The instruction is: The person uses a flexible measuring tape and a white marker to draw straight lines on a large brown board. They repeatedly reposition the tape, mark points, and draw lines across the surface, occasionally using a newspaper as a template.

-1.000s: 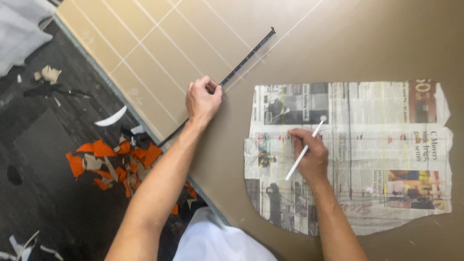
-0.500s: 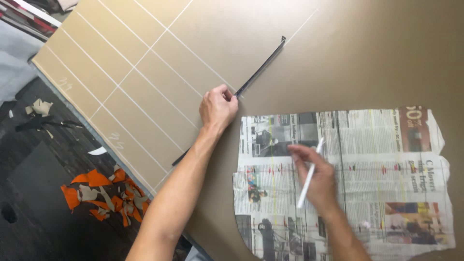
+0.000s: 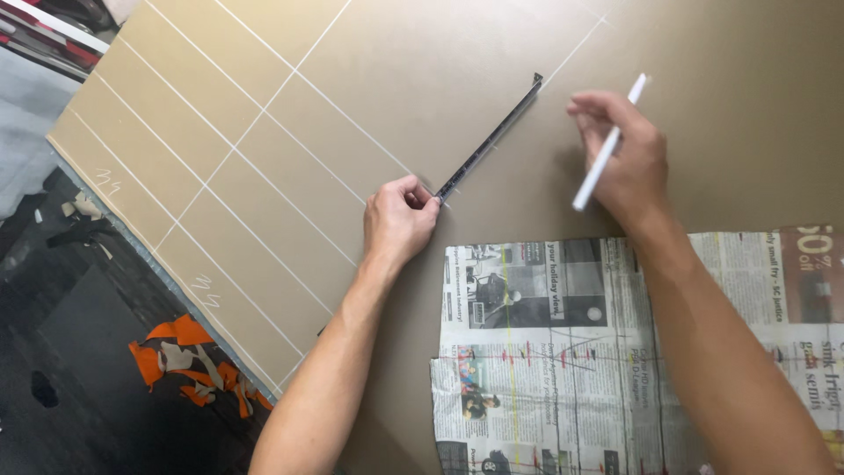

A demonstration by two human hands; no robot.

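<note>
A wide tan sheet point(image 3: 264, 114) marked with white chalk lines covers the surface. A long thin black ruler point(image 3: 490, 138) lies diagonally across it. My left hand point(image 3: 397, 220) presses down on the ruler's near part, fingers curled over it. My right hand point(image 3: 620, 158) hovers over the sheet to the right of the ruler's far end, gripping a white marking pencil point(image 3: 609, 142) that points up and to the right. A newspaper pattern piece point(image 3: 545, 352) lies on the sheet below both hands, partly under my right forearm.
The sheet's left edge point(image 3: 158, 264) runs diagonally, with dark floor beyond it. Orange fabric scraps point(image 3: 189, 361) lie on the floor near that edge. Grey cloth point(image 3: 26, 132) and a red-striped item point(image 3: 53, 31) sit at the far upper left.
My right hand lifted off the newspaper and moved up toward the ruler's far end with the pencil. My left hand stayed on the ruler. The camera view shifted down.
</note>
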